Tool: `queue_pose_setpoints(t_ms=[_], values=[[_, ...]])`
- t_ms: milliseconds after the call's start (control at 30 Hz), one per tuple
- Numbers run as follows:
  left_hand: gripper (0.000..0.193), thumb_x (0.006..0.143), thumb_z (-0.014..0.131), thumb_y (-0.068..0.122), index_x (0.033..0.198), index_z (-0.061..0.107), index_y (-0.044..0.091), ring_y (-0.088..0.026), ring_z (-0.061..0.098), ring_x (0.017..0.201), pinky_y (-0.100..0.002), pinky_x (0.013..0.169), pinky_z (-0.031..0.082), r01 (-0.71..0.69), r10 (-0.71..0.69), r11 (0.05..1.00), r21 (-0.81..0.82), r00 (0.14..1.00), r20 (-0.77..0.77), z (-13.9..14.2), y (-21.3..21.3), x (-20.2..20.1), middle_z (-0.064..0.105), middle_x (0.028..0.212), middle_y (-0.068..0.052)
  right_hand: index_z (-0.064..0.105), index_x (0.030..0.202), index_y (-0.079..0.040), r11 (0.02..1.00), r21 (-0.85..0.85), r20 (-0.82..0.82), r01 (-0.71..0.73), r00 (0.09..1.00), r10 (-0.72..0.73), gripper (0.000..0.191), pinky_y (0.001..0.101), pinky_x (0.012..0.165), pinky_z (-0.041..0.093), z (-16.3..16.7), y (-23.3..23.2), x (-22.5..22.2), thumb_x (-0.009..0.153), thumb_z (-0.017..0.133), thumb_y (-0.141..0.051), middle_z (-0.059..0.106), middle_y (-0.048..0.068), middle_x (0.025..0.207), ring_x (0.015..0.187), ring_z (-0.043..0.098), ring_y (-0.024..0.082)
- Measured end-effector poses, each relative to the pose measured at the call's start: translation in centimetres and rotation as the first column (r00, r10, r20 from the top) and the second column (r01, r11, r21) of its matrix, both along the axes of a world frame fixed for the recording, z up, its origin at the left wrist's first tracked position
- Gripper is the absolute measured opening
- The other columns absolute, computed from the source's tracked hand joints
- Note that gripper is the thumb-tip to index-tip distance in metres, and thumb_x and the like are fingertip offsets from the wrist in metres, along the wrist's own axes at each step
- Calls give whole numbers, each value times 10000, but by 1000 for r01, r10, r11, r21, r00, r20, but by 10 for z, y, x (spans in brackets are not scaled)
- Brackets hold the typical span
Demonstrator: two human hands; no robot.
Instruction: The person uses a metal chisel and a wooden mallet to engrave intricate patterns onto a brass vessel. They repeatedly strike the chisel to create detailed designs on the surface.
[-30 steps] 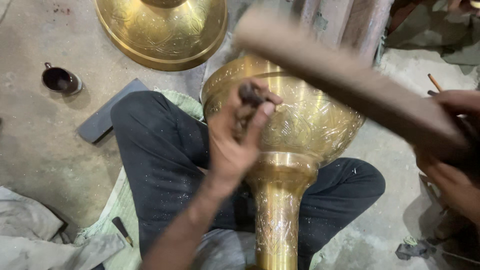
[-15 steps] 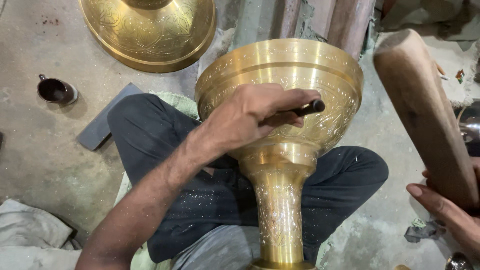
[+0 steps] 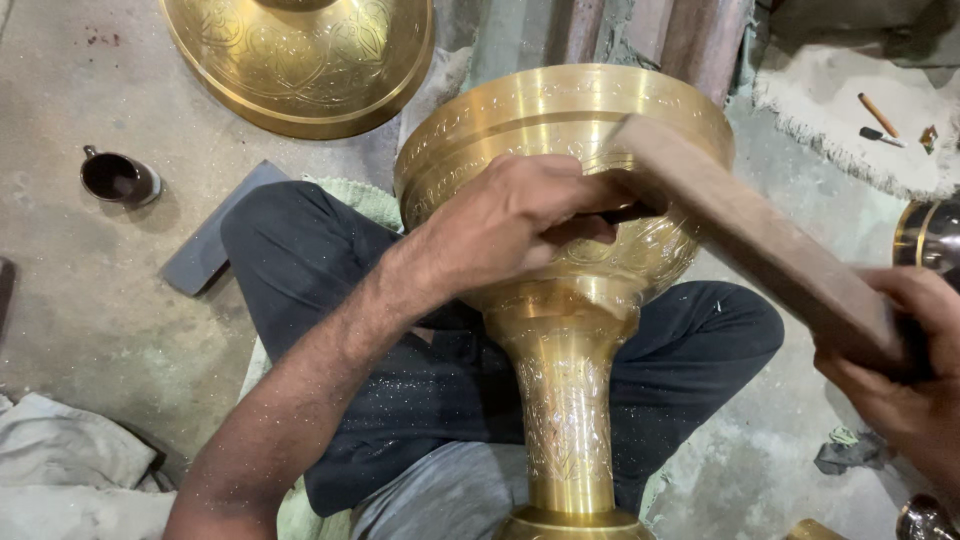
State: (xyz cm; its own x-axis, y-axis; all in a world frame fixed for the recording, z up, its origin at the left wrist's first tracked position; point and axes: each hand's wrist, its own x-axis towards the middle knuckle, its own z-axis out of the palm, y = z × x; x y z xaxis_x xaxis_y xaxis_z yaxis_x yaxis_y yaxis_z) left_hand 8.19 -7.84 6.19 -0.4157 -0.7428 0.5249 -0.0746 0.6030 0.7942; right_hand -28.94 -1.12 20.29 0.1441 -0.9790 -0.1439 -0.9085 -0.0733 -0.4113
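A: Where is the brass vessel [image 3: 570, 300] seen?

B: It is laid across the lap at the centre, its wide bowl towards 12 o'clock and its engraved stem running down to 6 o'clock, between the dark trouser legs [image 3: 300, 270].

A: How is the left hand [image 3: 515, 225] placed?

B: It is pressed on the bowl, fingers closed round a dark punch [image 3: 630, 212], whose tip is set against the engraved wall. Half a second ago the same grip was seen, with the punch pointing towards 3 o'clock.

A: And the right hand [image 3: 900, 350]?

B: It is wrapped round the lower end of a wooden mallet [image 3: 750, 240] at 4 o'clock. The far end of the mallet is now brought onto the punch, just beside the left fingers. Half a second ago the mallet was held upright at 3 o'clock, well apart from the bowl; a second ago it was blurred across the top of the view.

A: What else is shown?

B: A second engraved brass dish [image 3: 300, 60] is seen at 11 o'clock, a small dark cup [image 3: 118, 178] at 9 o'clock on the concrete floor [image 3: 90, 300], and a grey slab [image 3: 215, 240] just beside the left knee. A fringed mat [image 3: 850, 120] with small tools is seen at 2 o'clock. Crumpled cloth [image 3: 60, 470] is seen at 8 o'clock.
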Motion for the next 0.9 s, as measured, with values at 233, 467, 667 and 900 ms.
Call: queue_pose_setpoints(t_ms=[233,467,667,900], values=[[355,981,729,32,1301,638,153,-140,759,895,-267,796,667,-54,55,998,-30,998,30,0,-2,-2,755,960,-51,643,1036,-32,996,79,-16,49,999,-48,193,264,478,419,18,-5,49,904,780,-67,592,66,653,550,560,115],[432,973,730,61,1383,650,169,-133,741,830,-246,729,661,-58,59,998,-12,994,87,-6,2,-2,747,908,-30,648,1006,-7,992,57,-71,113,992,-109,169,302,431,443,18,-3,43,930,784,-75,581,84,662,486,587,126],[435,1015,728,48,1412,617,185,-112,747,873,-213,765,678,-57,58,998,-19,998,29,-13,2,-6,733,927,-17,601,982,-42,998,57,108,-25,994,18,177,229,598,529,15,-4,39,852,710,-90,672,16,738,688,659,57],[484,1000,770,122,1437,590,227,-99,724,825,-239,708,658,-59,58,996,-67,998,-20,-17,2,-5,756,948,3,659,920,-12,999,35,-154,38,988,-32,191,291,516,482,12,3,36,888,827,-96,614,70,679,538,610,129]])
